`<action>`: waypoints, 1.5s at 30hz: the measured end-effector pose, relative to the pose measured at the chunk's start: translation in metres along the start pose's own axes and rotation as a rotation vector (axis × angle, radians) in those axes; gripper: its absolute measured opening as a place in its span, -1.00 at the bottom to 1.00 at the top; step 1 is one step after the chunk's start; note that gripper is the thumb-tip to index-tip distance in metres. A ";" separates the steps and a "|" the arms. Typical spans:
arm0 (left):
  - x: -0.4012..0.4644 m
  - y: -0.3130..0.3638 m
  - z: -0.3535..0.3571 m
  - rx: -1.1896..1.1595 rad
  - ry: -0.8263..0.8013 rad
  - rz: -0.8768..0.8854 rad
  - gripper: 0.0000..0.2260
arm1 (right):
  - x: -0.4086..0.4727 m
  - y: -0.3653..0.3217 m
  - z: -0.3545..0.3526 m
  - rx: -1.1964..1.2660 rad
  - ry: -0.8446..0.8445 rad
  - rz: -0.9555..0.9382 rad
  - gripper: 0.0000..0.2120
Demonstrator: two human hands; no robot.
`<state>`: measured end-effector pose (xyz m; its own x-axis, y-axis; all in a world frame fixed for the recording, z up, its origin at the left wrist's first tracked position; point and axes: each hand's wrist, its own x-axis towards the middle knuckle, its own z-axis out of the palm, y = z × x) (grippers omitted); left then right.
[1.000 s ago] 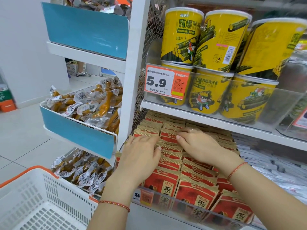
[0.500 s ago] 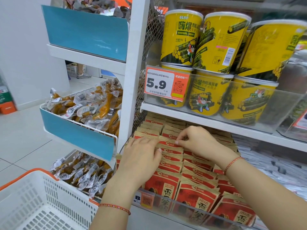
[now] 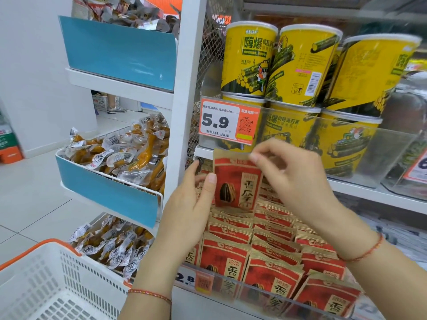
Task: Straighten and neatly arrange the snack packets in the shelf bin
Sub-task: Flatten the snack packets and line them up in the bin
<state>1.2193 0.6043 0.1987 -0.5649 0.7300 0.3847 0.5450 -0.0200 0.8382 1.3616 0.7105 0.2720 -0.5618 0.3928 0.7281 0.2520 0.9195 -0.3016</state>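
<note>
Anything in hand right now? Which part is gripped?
One red-and-tan sunflower seed packet, lifted upright above the rows in the bin. The right hand pinches its top edge; the left hand holds its left side edge with thumb in front.

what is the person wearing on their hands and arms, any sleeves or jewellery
No sleeves show: both forearms are bare up to the frame edge. The left hand has a thin braided red string bracelet on its wrist, with some lighter threads woven in. The right hand has a similar thin red string bracelet on its wrist. No gloves, rings or watch can be seen.
</note>
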 end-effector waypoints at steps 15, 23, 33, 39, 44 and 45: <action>-0.005 0.010 -0.016 -0.603 -0.062 -0.193 -0.67 | 0.018 -0.020 0.013 0.942 0.075 0.609 -0.74; -0.002 0.010 -0.013 -0.528 0.011 -0.151 -0.69 | -0.003 -0.005 0.034 1.029 0.046 0.635 -0.79; -0.002 0.015 0.008 -0.587 -0.024 -0.236 -0.71 | -0.009 -0.004 0.022 1.007 0.115 0.599 -0.86; -0.005 0.021 0.017 -0.700 -0.064 -0.368 -0.66 | -0.010 -0.013 0.018 0.979 0.140 0.563 -0.81; -0.008 0.026 0.020 -0.736 -0.097 -0.414 -0.68 | -0.011 -0.015 0.018 0.962 0.135 0.598 -0.88; -0.008 0.026 0.019 -0.735 -0.099 -0.407 -0.67 | -0.010 -0.015 0.018 0.956 0.133 0.602 -0.88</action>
<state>1.2495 0.6111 0.2096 -0.5543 0.8322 -0.0088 -0.2506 -0.1568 0.9553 1.3492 0.6925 0.2577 -0.4506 0.8220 0.3482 -0.2836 0.2380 -0.9289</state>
